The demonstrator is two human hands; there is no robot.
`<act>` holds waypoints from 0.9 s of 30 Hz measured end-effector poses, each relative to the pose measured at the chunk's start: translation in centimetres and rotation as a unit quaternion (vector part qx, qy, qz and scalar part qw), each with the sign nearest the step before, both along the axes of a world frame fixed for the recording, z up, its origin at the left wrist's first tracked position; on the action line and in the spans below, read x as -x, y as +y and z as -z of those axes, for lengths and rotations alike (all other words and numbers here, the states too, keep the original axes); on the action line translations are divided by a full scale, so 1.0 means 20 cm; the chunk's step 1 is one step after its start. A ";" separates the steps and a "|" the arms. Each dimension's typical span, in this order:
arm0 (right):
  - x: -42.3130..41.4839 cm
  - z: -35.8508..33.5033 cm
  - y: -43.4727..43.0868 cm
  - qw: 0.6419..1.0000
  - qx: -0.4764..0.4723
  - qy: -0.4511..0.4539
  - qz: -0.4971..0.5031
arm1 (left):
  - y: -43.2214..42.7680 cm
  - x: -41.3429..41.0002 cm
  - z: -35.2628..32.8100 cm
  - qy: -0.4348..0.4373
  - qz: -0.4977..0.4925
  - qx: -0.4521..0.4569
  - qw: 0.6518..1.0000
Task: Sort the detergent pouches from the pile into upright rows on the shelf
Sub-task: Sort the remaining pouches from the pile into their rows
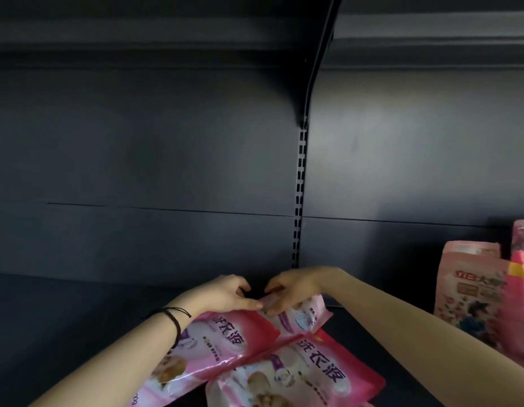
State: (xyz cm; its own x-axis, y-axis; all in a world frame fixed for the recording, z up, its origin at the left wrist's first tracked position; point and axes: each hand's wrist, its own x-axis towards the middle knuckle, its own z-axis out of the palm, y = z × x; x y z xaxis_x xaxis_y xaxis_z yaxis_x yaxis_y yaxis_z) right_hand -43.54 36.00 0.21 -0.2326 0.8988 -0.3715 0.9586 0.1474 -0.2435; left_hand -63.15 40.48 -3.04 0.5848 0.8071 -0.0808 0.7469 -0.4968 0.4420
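Step in hand: pick-up from the pile [255, 336], judged early in the sort. Location: near centre of the dark shelf [78, 333]. Pile count: 3 pink detergent pouches, all flat and overlapping. These are the left pouch [219, 345] under the left forearm, the near pouch [302, 374] at the bottom edge, and the far pouch [302, 317] behind both. Whether more lie below the frame cannot be told. Hands: 2, meeting at the far pouch's top edge. The right hand [293, 289] has its fingers curled round that edge, pinching it. The left hand [225, 295] appears to pinch the same edge from the left with thumb and forefinger. Upright pouches [469, 289]: 3 counted at the right, 1 pale pink and 2 deeper pink, partly cut off by the frame. Next move, as judged: lift the far pouch clear of the 2 overlapping its lower part, turn it base-down and stand it in a row. The soft bag will likely sag, so top support is needed until it settles. Sundries: 1 black cord [174, 317] on the left wrist and 1 slotted upright [299, 186] in the back panel.
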 end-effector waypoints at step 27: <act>-0.28 0.00 -0.50 0.706 -0.364 0.529 0.300 | -0.23 -0.43 -0.21 -0.602 -0.102 0.280 0.740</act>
State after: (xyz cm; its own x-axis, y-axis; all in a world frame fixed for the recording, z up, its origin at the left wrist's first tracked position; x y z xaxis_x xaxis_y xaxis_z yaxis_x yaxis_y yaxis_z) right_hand -37.94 26.10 0.25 0.4689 0.8168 0.3360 0.2412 0.2476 -0.9384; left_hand -54.63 35.83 1.17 0.3755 0.9258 0.0439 -0.3224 0.0861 0.9427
